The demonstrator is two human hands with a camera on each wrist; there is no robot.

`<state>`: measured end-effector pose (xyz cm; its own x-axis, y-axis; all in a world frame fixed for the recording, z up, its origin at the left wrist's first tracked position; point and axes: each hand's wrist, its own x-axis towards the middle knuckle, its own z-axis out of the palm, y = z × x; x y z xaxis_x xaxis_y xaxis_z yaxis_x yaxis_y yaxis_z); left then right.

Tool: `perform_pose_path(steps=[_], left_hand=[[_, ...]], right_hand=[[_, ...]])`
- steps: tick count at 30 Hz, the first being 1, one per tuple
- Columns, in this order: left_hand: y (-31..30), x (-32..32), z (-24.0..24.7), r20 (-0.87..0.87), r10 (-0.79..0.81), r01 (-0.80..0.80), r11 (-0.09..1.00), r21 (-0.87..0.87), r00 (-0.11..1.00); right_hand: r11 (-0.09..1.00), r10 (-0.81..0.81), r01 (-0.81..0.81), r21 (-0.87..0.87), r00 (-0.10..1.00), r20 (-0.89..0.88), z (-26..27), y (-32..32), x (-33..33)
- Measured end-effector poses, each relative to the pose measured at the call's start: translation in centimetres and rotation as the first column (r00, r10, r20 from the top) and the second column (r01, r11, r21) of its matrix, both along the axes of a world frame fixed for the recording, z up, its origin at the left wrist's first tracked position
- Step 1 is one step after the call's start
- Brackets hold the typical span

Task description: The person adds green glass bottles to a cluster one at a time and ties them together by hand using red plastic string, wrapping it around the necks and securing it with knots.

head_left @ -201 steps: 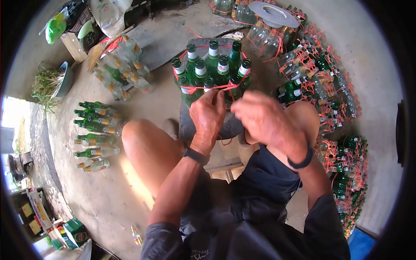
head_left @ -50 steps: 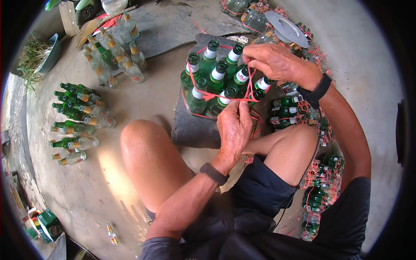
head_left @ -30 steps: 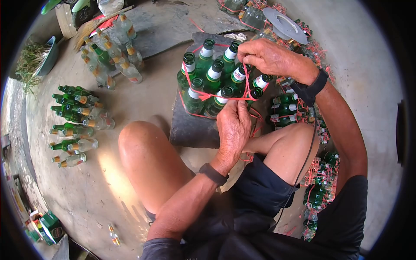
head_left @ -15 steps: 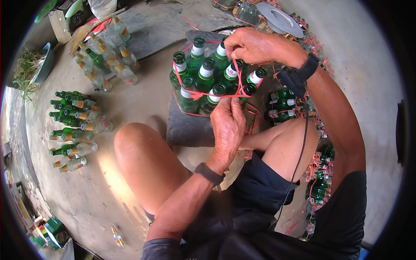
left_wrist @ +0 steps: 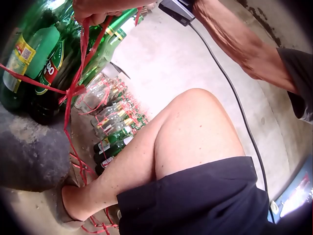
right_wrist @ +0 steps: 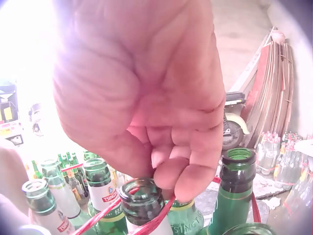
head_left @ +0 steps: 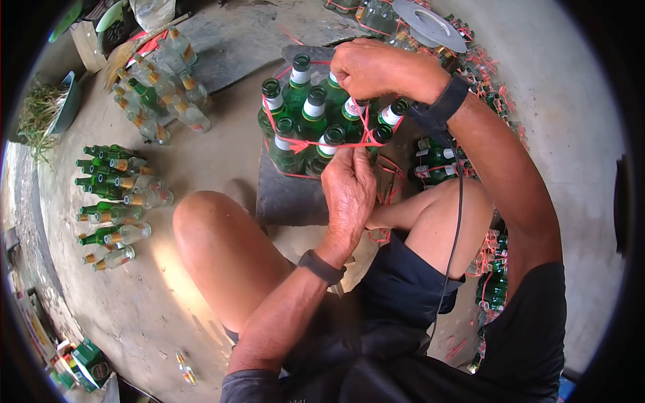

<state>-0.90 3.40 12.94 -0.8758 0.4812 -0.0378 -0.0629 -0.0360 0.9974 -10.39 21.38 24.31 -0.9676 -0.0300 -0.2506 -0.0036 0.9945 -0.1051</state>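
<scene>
Several green beer bottles (head_left: 314, 111) with white neck labels stand grouped on a dark slab (head_left: 289, 208). Red plastic twine (head_left: 299, 145) runs round the group, with a knot at the front. My left hand (head_left: 349, 185) pinches the twine at the front right, just below the bottle necks. Raised over the far right of the group, my right hand (head_left: 383, 67) grips a length of twine that rises from the front. In the right wrist view its curled fingertips (right_wrist: 186, 183) lie right beside a bottle mouth (right_wrist: 142, 191). The left wrist view shows twine crossing (left_wrist: 73, 92) beside a bottle.
Loose bottles (head_left: 161, 94) stand at the back left, with green and clear ones (head_left: 111, 195) at the left. Twine-tied bundles (head_left: 437, 158) line the right wall. A grey disc (head_left: 430, 25) sits atop bundles behind. A black cable (head_left: 459, 215) hangs from my right wrist.
Earlier both hands were together at the front of the bottles; then the right hand rose to the back right with the twine. Over the last second it moved left across the bottle tops.
</scene>
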Motion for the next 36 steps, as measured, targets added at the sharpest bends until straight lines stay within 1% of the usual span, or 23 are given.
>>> perform_pose_path(steps=[1, 2, 4, 5, 7, 8, 10, 12, 14, 16, 20, 23, 25, 26, 28, 29, 31, 32, 34, 35, 36], left_hand=[[0.0, 0.0, -0.1, 0.000, -0.001, 0.001, 1.000, 0.000, 1.000], [0.0, 0.1, -0.3, 0.010, -0.002, 0.002, 1.000, 0.000, 1.000], [-0.1, 0.2, -0.6, 0.021, 0.000, 0.000, 1.000, -0.001, 1.000], [0.0, 0.2, -0.6, 0.000, 0.008, -0.008, 1.000, 0.002, 1.000], [-0.1, 0.1, -0.5, -0.022, 0.016, -0.016, 1.000, 0.007, 1.000], [-0.3, 0.1, -0.2, -0.010, 0.006, -0.006, 1.000, -0.016, 1.000], [-0.6, 0.0, -0.1, 0.002, -0.003, 0.003, 0.999, -0.038, 1.000], [-1.1, -0.2, -0.1, -0.006, -0.008, 0.008, 0.996, -0.091, 1.000], [-1.7, -0.3, 0.2, 0.005, -0.005, 0.006, 0.994, -0.108, 1.000], [-2.2, -0.6, 0.5, 0.014, -0.001, 0.003, 0.992, -0.123, 1.000], [-3.1, -1.0, 1.3, 0.035, -0.010, 0.014, 0.995, -0.098, 0.999], [-3.8, -1.4, 1.7, 0.054, -0.034, 0.039, 0.995, -0.087, 0.998], [-3.9, -1.4, 1.6, 0.061, -0.046, 0.051, 0.995, -0.085, 0.997], [-3.8, -1.3, 1.4, 0.053, -0.024, 0.028, 0.997, -0.070, 0.998], [-3.8, -1.2, 1.1, 0.043, 0.001, 0.002, 0.998, -0.055, 0.999], [-3.9, -1.2, 1.2, 0.050, -0.008, 0.010, 0.999, -0.033, 0.999], [-4.1, -1.4, 1.2, 0.056, -0.012, 0.013, 1.000, -0.011, 0.998], [-4.1, -1.5, 1.2, 0.042, -0.009, 0.009, 1.000, 0.008, 0.999], [-4.1, -1.7, 1.2, 0.029, -0.005, 0.004, 1.000, 0.029, 1.000], [-4.2, -1.7, 1.2, 0.036, -0.020, 0.019, 0.999, 0.028, 0.999], [-4.2, -1.8, 1.2, 0.043, -0.037, 0.036, 0.999, 0.026, 0.998]], right_hand=[[1.000, -0.009, 0.010, 0.024, 0.999, -0.041, -0.5, 0.0, -0.1], [1.000, -0.009, 0.010, 0.024, 0.999, -0.041, -0.2, -0.5, -0.1], [0.987, -0.029, 0.031, 0.155, 0.999, -0.017, 0.4, -2.0, 0.2], [0.988, -0.026, 0.028, 0.154, 1.000, -0.016, 0.0, -2.1, 0.4], [0.977, -0.016, 0.052, 0.205, 0.985, -0.175, -0.9, -2.0, 0.8], [0.977, -0.016, 0.052, 0.205, 0.985, -0.174, -0.7, -2.7, 1.0], [0.952, -0.047, 0.067, 0.299, 0.996, -0.075, -0.1, -4.1, 1.1], [0.954, -0.035, 0.053, 0.294, 0.997, -0.065, -0.3, -4.0, 1.1], [0.957, -0.024, 0.039, 0.289, 0.998, -0.056, -0.6, -3.7, 1.3], [0.973, -0.029, 0.050, 0.227, 0.995, -0.095, -1.0, -3.1, 1.4], [0.973, -0.012, 0.038, 0.227, 0.993, -0.113, -1.3, -2.7, 1.6], [0.974, -0.028, 0.047, 0.222, 0.996, -0.088, -1.3, -2.7, 1.8], [0.977, -0.033, 0.060, 0.202, 0.990, -0.135, -1.8, -2.6, 2.1], [0.978, -0.033, 0.060, 0.202, 0.990, -0.138, -2.2, -2.3, 2.3], [0.993, -0.007, 0.032, 0.116, 0.979, -0.205, -2.9, -1.4, 2.7], [0.993, -0.006, 0.031, 0.116, 0.978, -0.207, -2.9, -1.1, 3.1], [0.999, 0.048, -0.033, 0.040, 0.890, -0.453, -2.9, -0.8, 4.4], [0.999, 0.048, -0.034, 0.041, 0.890, -0.453, -2.4, -1.0, 5.2], [0.988, -0.097, 0.010, -0.153, 0.813, -0.574, -0.7, -2.1, 7.2], [0.985, -0.114, 0.009, -0.173, 0.785, -0.608, -0.4, -2.4, 8.2], [0.985, -0.115, 0.011, -0.172, 0.784, -0.610, -0.1, -3.2, 9.1]])
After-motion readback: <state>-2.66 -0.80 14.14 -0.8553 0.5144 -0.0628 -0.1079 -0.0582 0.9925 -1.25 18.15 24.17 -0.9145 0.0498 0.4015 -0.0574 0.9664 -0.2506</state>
